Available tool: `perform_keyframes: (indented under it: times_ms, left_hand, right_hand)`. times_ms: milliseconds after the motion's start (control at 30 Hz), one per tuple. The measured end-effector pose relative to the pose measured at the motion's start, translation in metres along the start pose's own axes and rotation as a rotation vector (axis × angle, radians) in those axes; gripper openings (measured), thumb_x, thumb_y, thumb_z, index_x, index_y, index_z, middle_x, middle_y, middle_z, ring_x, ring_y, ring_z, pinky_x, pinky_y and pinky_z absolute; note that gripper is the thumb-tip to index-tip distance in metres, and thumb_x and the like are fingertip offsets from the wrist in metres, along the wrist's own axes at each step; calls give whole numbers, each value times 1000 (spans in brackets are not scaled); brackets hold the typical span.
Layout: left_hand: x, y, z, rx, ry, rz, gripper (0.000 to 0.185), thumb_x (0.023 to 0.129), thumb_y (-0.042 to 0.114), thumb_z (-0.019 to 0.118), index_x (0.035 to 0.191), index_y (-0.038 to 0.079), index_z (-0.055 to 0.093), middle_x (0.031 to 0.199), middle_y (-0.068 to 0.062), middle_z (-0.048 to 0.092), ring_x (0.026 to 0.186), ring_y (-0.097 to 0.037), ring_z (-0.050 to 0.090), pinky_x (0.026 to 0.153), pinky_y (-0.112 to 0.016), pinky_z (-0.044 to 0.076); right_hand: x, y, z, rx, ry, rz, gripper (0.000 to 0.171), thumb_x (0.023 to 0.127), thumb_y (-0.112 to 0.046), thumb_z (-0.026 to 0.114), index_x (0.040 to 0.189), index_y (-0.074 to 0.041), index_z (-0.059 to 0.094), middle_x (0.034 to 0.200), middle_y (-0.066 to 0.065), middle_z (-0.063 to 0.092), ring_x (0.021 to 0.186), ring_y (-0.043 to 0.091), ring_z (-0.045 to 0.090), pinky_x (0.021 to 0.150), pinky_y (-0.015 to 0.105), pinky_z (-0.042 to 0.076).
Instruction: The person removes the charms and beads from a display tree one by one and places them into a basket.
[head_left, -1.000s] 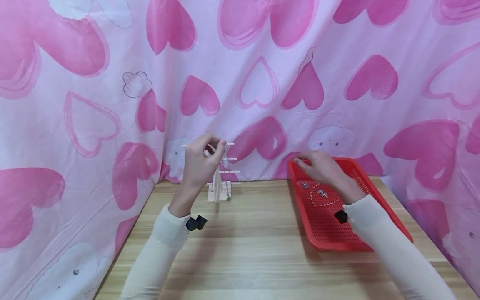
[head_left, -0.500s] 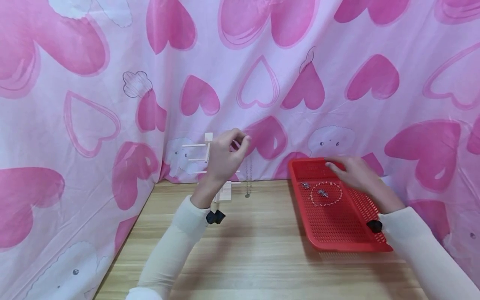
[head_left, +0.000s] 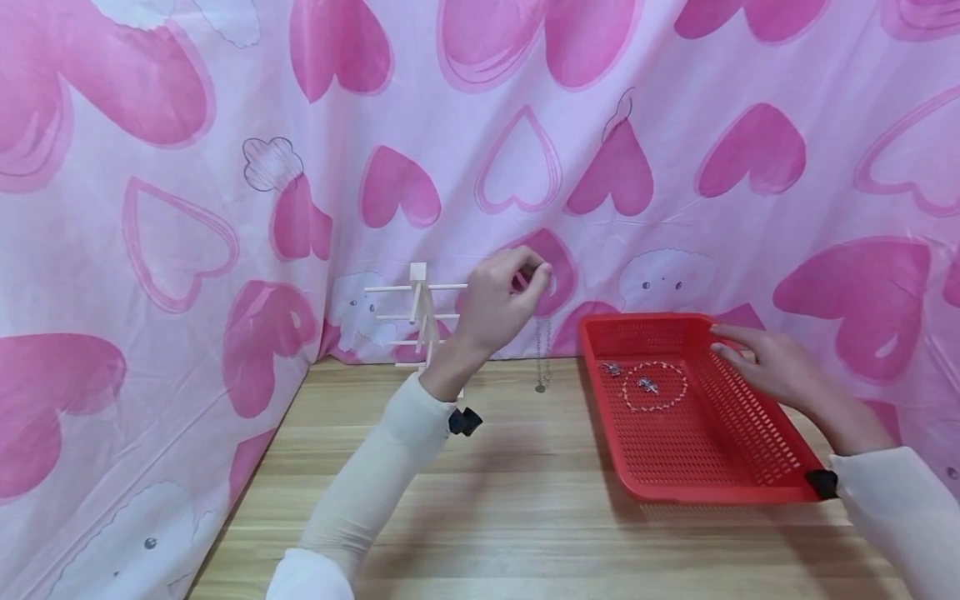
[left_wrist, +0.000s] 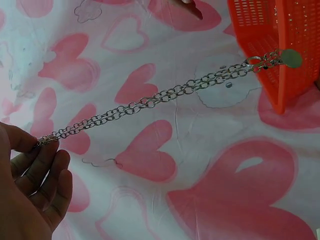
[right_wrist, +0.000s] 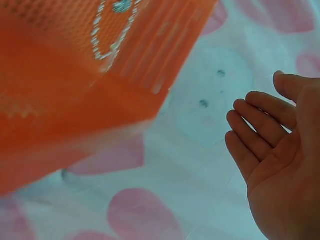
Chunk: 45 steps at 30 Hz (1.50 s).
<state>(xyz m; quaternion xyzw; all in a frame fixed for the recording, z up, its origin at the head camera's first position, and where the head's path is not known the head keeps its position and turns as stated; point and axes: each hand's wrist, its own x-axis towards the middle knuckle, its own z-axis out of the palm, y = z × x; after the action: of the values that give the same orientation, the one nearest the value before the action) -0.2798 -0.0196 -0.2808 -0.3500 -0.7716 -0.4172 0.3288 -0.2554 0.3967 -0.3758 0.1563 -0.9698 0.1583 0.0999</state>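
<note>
While the left hand (head_left: 501,302) pinches one end of the silver link chain with a round pendant (head_left: 542,354), it hangs above the tabletop's (head_left: 525,500) far edge, beside the red mesh plastic tray (head_left: 697,492). The right hand (head_left: 772,367), its grip released, rests at the tray's right rim. Lowering the chain in seems next.

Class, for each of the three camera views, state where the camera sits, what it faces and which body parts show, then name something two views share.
Head: worn on the head, looks forward and down at the table; both sleeved arms show, left hand and right hand.
Left wrist: on the left wrist, faces the chain pinched by that hand's fingers.
Right wrist: on the right wrist, faces the red tray; the open palm shows.
Shared: chain and tray appear in head and left-wrist views.
</note>
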Motion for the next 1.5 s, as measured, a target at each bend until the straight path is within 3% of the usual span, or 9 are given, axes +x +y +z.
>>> perform_keyframes:
  times_ms: [133,367,567,733,967,1100,1233,1367,1500]
  left_hand:
    - [8,4,7,55,-11,20,15,102,14,67,93,6,75,83,-5,74,77,-15,67,72,-22,57]
    - [21,12,19,50,-70,31,16,104,15,64,94,7,74,85,-3,72,80,-14,66,75,-19,55]
    - [33,19,31,111,-123,57,16,105,17,63,95,10,73,86,0,72,83,-12,65,77,-15,50]
    - [41,24,43,106,-172,50,14,105,16,62,96,11,73,87,0,73,84,-10,65,75,-14,48]
    - [49,29,62,101,-233,23,16,105,17,61,93,14,70,83,4,68,79,-7,58,69,-13,45]
    - [53,30,71,147,-249,63,18,106,17,60,90,15,68,78,4,63,75,-7,53,64,-14,41]
    - [57,33,79,190,-275,80,18,106,19,59,91,15,69,77,6,62,74,-5,52,63,-15,39]
    - [60,38,86,204,-299,68,18,107,20,59,94,16,71,77,7,62,74,-4,51,63,-15,39]
    - [64,41,93,199,-299,75,18,107,20,59,95,16,71,76,8,62,72,-3,51,63,-14,38]
  right_hand:
    - [-11,17,1,-3,-5,0,54,108,-31,65,146,6,58,139,38,62,115,61,66,88,78,54]
    - [-31,46,9,2,-14,7,65,103,-35,70,154,2,52,152,36,53,131,64,52,91,84,48]
    - [-47,63,22,39,-67,56,80,103,-38,69,167,-7,32,165,35,36,143,68,37,94,91,38]
    - [-56,68,33,103,-69,51,85,105,-35,68,171,-11,21,173,32,20,152,66,23,96,93,31]
    - [-60,64,45,92,-68,40,89,105,-35,67,173,-15,13,177,26,13,146,69,31,95,93,33]
    - [-60,63,51,85,-69,45,88,106,-36,65,172,-13,13,178,25,8,148,68,29,95,93,34]
    - [-60,64,59,116,-75,42,85,107,-35,62,171,-8,12,178,27,1,159,60,12,99,93,30]
    - [-62,67,65,162,-62,34,84,108,-32,61,170,-3,13,176,30,-1,165,46,-7,111,92,16]
    - [-63,68,70,162,-45,27,82,108,-32,60,169,0,16,175,32,4,165,46,-6,117,89,11]
